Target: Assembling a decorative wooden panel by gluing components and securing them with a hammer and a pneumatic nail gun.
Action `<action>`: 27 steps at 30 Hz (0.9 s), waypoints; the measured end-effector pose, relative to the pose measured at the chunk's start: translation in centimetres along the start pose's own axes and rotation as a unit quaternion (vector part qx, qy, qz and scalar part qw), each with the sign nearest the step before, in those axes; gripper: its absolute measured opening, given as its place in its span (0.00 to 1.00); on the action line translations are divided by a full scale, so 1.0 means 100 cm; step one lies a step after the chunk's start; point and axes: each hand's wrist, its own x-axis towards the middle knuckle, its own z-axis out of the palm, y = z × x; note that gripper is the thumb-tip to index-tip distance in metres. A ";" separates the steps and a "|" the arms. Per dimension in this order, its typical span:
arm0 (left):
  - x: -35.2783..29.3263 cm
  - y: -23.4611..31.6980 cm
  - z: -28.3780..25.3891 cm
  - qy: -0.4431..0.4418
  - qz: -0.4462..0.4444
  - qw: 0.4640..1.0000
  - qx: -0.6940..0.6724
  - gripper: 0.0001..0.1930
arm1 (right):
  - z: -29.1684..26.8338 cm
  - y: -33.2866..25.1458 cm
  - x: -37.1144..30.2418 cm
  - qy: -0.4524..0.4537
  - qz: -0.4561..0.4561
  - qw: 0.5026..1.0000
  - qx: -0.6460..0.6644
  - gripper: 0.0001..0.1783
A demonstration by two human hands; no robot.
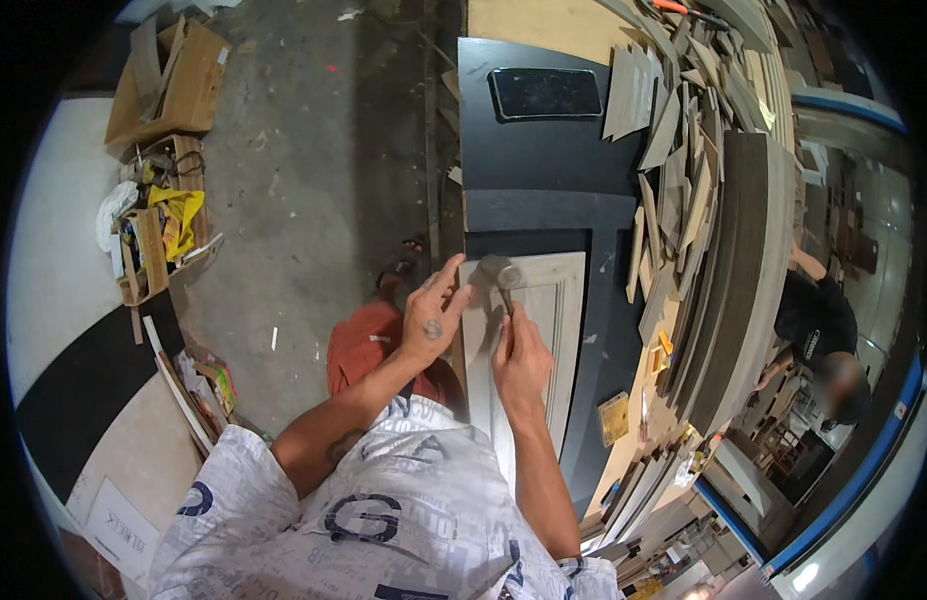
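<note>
My right hand (522, 350) is closed round the thin handle of a hammer (502, 275). The hammer's grey head hangs over the upper end of a pale wood-grain panel (562, 300) with a raised frame moulding, like a cabinet door. My left hand (432, 318) is at the panel's left edge, close to its far corner, with fingers stretched and apart. Whether those fingers press on the edge is hard to see. Under the panel lies a dark grey board (544, 165). A black phone (546, 93) rests on that board, beyond the panel.
Heaped wood offcuts (684, 170) and stacked long boards (734, 270) line the bench's right side. A yellow block (614, 418) sits near the panel. Boxes of scrap (169, 90) stand on the floor (294, 150) at left. Another person (819, 320) works at far right.
</note>
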 end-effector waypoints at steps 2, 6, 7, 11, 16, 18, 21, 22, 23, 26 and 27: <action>0.000 0.002 -0.001 0.003 0.003 1.000 -0.002 0.25 | 0.000 0.001 0.002 0.011 0.017 1.000 0.017 0.16; 0.000 0.006 -0.004 -0.006 0.005 0.999 0.039 0.25 | -0.008 0.003 -0.005 0.032 -0.026 0.997 0.061 0.16; 0.000 0.006 -0.004 -0.011 0.004 0.999 0.053 0.26 | -0.006 0.003 -0.003 0.032 -0.025 0.997 0.061 0.16; -0.002 0.000 0.001 -0.003 -0.003 0.998 -0.062 0.27 | 0.001 0.009 0.002 0.001 -0.025 1.000 0.007 0.16; -0.004 0.007 -0.005 -0.038 -0.007 0.999 0.023 0.29 | -0.008 0.012 -0.003 0.022 -0.015 0.998 0.048 0.14; -0.004 0.003 -0.005 -0.036 0.003 0.999 0.025 0.30 | -0.010 0.013 -0.003 0.000 -0.080 0.996 0.031 0.14; -0.004 -0.003 -0.001 -0.029 0.016 0.999 0.012 0.32 | -0.002 0.008 0.006 0.006 -0.051 0.999 -0.006 0.15; -0.004 -0.005 0.000 -0.024 0.016 1.000 -0.004 0.33 | -0.004 0.008 0.005 0.007 -0.051 0.999 -0.007 0.15; -0.005 -0.004 -0.002 -0.021 0.016 1.000 -0.003 0.33 | -0.007 0.008 0.004 0.007 -0.032 0.999 0.003 0.15; -0.006 0.000 -0.006 -0.048 -0.008 0.998 0.044 0.33 | -0.010 0.016 -0.002 0.013 -0.062 0.998 0.018 0.15; -0.005 0.004 -0.006 -0.047 -0.013 0.998 0.049 0.33 | -0.011 0.019 -0.007 0.019 -0.109 0.994 0.022 0.14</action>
